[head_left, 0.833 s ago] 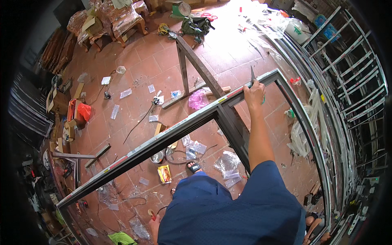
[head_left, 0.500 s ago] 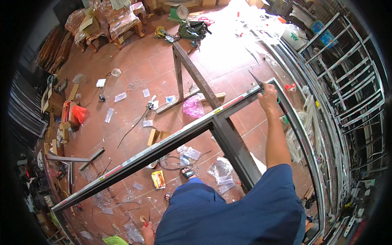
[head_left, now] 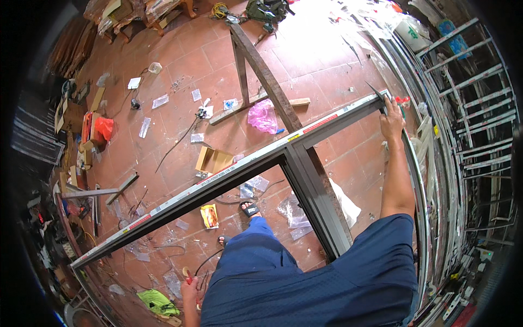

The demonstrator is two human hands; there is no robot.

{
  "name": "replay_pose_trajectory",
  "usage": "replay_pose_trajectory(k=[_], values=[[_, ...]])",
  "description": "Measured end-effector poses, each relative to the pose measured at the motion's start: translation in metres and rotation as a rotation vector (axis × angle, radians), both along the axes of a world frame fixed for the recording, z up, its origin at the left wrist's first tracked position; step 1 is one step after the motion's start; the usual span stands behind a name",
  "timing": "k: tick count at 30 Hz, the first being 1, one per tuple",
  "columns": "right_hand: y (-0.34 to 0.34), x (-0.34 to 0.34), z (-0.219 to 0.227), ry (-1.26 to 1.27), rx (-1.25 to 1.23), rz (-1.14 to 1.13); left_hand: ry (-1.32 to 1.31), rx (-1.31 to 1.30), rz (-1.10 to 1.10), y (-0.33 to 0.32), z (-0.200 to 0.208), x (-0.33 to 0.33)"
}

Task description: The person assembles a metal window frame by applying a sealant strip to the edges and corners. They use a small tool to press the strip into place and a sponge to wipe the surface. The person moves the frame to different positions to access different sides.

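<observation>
Right hand (head_left: 391,124), as I view it remotely: closed on a dark-bladed tool (head_left: 375,89) at the frame's far right corner; left hand (head_left: 189,293), closed on something red, too small to identify. Leftward and nearer from the right grip: the large metal frame (head_left: 320,204). Rightward: metal grilles (head_left: 448,38). Leftward: a brown beam (head_left: 265,76) obstructing beneath the frame, an open carton (head_left: 213,161), a pink bag (head_left: 263,116).
</observation>
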State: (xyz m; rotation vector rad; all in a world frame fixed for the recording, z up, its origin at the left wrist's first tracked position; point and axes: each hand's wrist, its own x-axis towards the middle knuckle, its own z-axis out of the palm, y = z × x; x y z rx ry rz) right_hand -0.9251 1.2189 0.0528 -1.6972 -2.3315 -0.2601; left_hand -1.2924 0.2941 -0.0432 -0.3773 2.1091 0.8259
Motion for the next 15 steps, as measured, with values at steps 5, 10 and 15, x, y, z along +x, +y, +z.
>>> replay_pose_trajectory(k=[5, 10, 15], values=[[-0.056, -0.054, 0.012, 0.318, 0.171, 0.105, 0.009, -0.045, -0.072, 0.026, 0.023, 0.005], [-0.209, -0.134, 0.012, 0.557, -0.060, 0.329, 0.062, -0.021, -0.220, 0.041, 0.039, -0.010], [-0.260, -0.159, 0.017, 0.326, -0.176, 0.435, 0.246, -0.085, -0.621, 0.096, 0.089, -0.044]])
